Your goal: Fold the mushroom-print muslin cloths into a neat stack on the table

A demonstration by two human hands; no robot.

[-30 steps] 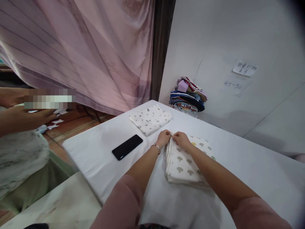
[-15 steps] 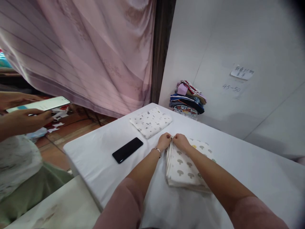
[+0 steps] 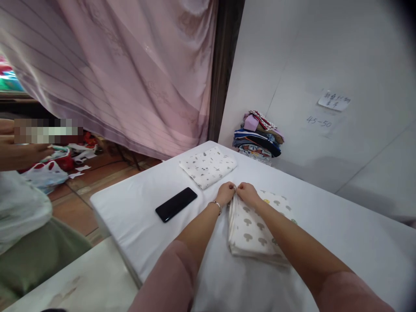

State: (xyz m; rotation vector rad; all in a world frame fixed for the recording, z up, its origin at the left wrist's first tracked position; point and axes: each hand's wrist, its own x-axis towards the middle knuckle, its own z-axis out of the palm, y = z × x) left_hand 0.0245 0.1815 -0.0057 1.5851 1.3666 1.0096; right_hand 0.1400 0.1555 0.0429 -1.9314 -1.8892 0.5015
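A folded white cloth with a grey mushroom print lies on the white table in front of me. My left hand and my right hand meet at its far left corner, both pinching the layered edge there, fingers closed. A bracelet sits on my left wrist. A second folded white cloth with small grey figures lies farther back on the table, untouched. A black phone lies flat to the left of my left hand.
A pile of coloured folded clothes rests against the white wall at the table's far corner. A pink curtain hangs behind. At the left another person's hand holds a device; scraps lie on the tiled floor.
My hands stay pinched on the same cloth corner. The view has shifted slightly. The other person's hand and device at the left have moved a little toward the left edge.
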